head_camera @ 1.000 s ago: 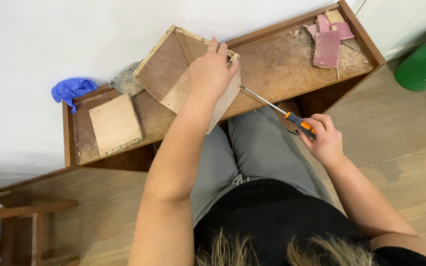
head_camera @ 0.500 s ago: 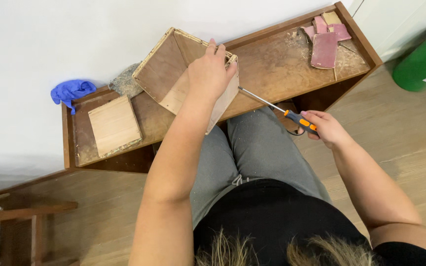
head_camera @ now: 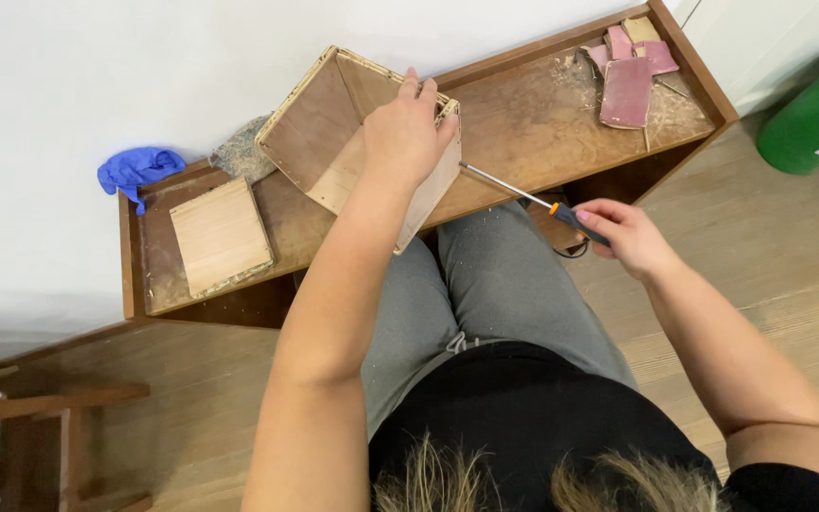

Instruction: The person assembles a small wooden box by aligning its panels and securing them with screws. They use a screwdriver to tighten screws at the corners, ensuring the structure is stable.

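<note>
An open wooden box (head_camera: 319, 133) lies tilted on a low brown wooden bench (head_camera: 523, 123). My left hand (head_camera: 408, 135) grips the box's near wall and rim. In my right hand (head_camera: 626, 235) I hold a screwdriver (head_camera: 523, 194) with an orange and black handle. Its metal shaft points left and its tip touches the box's right side panel, just below my left hand. My grey-trousered knees sit under the bench's front edge.
A loose square wooden panel (head_camera: 220, 237) lies on the bench's lower left step, with a blue glove (head_camera: 135, 169) behind it. Several reddish sandpaper pieces (head_camera: 629, 76) and sawdust lie at the bench's right end. A green bin (head_camera: 815, 123) stands far right, a wooden stool (head_camera: 40, 427) lower left.
My right hand has slid slightly toward the box with the screwdriver, its tip staying at the box's side. My left hand keeps its hold on the box.
</note>
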